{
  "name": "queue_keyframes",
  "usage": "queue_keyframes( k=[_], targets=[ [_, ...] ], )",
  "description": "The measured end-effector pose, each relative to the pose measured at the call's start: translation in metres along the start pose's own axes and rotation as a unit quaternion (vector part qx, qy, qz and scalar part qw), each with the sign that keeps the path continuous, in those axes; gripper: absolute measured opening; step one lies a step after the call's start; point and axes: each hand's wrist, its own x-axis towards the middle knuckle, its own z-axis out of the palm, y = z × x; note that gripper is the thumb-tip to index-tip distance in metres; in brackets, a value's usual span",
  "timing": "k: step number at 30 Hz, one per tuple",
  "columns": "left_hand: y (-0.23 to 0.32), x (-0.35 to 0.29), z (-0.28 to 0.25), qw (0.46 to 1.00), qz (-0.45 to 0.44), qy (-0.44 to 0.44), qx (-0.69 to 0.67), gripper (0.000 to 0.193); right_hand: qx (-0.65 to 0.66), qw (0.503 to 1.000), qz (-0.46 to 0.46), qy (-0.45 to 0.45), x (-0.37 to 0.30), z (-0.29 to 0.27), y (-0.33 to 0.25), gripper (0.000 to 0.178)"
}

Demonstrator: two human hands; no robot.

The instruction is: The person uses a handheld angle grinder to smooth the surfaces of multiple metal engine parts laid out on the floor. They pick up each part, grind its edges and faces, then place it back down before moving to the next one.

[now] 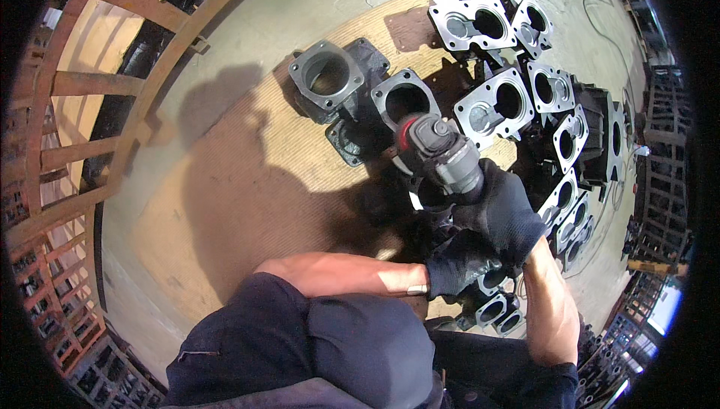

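Observation:
Both my hands wear black gloves and grip a handheld power tool (439, 154), dark grey with a red ring near its nose. My right hand (502, 210) wraps the tool's body from the right. My left hand (459, 265) holds it lower down, by the grip. The tool's nose points at dark cast-metal housings (352, 98) with square flanges and round bores that lie on a wooden board (247, 176). One housing (326, 75) stands with its flange up at the far left of the group; another (406, 100) sits just beyond the tool tip.
Many more metal housings (525, 86) with bright machined faces are stacked to the right and behind, and several lie below my hands (495, 308). A rusty metal rack (67, 131) curves along the left. A concrete floor (300, 4) surrounds the board. Metal crates (660, 154) stand at far right.

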Motion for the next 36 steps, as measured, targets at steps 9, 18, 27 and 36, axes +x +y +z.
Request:
queue_keyframes(
  k=[9,18,27,36],
  targets=[
    [0.011,0.007,-0.047,1.0,-0.008,0.006,0.014,0.034,-0.032,0.999,-0.038,0.008,0.05,-0.002,-0.033,0.054],
    [0.005,0.004,-0.002,0.999,0.0,0.028,0.025,0.033,-0.003,1.0,-0.024,-0.004,0.013,0.001,-0.001,0.059],
    [0.024,0.001,-0.042,0.997,-0.017,0.071,-0.028,0.024,-0.018,0.999,-0.049,0.005,0.052,0.001,-0.026,0.055],
    [0.047,0.041,-0.05,0.986,0.028,0.077,-0.148,0.031,0.001,0.994,-0.066,0.087,0.072,-0.025,0.001,0.038]
  ],
)
